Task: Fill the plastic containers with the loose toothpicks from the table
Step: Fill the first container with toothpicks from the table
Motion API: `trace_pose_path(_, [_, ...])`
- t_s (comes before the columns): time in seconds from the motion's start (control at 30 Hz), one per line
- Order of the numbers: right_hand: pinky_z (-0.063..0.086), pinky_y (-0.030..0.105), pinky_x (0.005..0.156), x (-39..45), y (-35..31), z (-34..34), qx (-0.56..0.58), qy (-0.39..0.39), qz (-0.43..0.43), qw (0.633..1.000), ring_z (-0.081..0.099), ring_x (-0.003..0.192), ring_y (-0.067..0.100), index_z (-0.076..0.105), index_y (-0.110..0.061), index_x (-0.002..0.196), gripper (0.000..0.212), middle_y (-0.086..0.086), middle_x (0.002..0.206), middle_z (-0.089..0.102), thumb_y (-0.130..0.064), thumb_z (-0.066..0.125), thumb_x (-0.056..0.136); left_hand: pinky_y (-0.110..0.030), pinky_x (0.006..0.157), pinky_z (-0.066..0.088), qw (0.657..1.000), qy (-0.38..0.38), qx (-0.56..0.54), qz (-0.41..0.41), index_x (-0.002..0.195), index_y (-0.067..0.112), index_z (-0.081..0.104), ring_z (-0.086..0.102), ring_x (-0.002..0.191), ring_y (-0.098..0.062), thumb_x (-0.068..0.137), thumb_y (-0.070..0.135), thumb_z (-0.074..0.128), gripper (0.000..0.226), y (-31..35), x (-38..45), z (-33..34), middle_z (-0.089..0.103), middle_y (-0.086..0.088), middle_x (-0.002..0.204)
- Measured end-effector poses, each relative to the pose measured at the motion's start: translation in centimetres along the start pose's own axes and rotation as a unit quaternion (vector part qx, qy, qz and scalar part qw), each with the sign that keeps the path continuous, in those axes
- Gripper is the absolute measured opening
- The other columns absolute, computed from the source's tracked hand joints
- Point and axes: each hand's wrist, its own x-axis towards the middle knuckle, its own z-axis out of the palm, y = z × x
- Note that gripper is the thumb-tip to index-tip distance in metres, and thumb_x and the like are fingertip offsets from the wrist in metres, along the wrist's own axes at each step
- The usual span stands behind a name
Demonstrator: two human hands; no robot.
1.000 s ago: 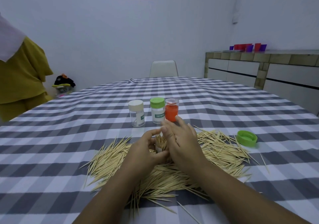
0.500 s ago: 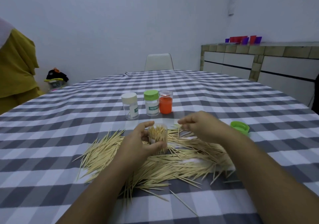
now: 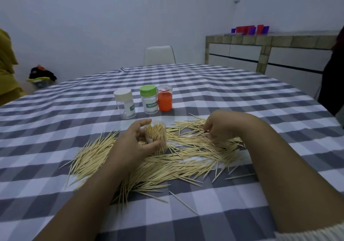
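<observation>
Left hand (image 3: 134, 144) is curled around a small clear container (image 3: 156, 135), thumb on the near side and fingers wrapped over the far side, holding it roughly upright in the middle of the table (image 3: 55, 125). It's already packed with toothpicks standing on end. Right hand (image 3: 221, 125) is over at about 3 o'clock from the container, knuckles up, fingers curled down into the loose toothpicks (image 3: 167, 162). Looks like it's pinching a few, but the fingertips are hidden, so can't really tell.

The pile spreads across the checked cloth from about 8 o'clock to 3 o'clock of the container.

At 12 o'clock there's a row of three capped containers: white-lid one (image 3: 124, 103) with a partly hidden label, green-lid one (image 3: 149, 99) reading "TOOTHPICK", and an orange one (image 3: 164, 98).
</observation>
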Motion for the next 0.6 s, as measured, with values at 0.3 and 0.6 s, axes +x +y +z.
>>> trace_pose_path(0.3, [0.052, 0.033, 0.082, -0.1, -0.3, 0.6, -0.002, -0.015, 0.03, 0.999, 0.063, 0.098, 0.024, 0.067, -0.008, 0.114, 0.038, 0.006, 0.109, 0.067, -0.029, 0.072, 0.082, -0.012, 0.069, 0.042, 1.0, -0.003, -0.003, 0.0, 0.131, 0.034, 0.047, 0.06, 0.085, 0.008, 0.07, 0.031, 0.081, 0.07, -0.1, 0.1, 0.1, 0.065, 0.016, 0.09])
trace_pose_path(0.6, [0.033, 0.027, 0.052, 0.4, -1.8, 1.6, -0.071, 0.054, 0.03, 0.996, 0.041, 0.055, 0.017, 0.043, -0.012, 0.063, 0.028, 0.002, 0.064, 0.045, -0.005, 0.049, 0.089, -0.001, 0.061, 0.038, 1.0, 0.001, 0.005, 0.004, 0.131, 0.033, 0.048, 0.059, 0.078, 0.015, 0.071, 0.029, 0.082, 0.069, -0.1, 0.2, 0.1, 0.066, 0.015, 0.084])
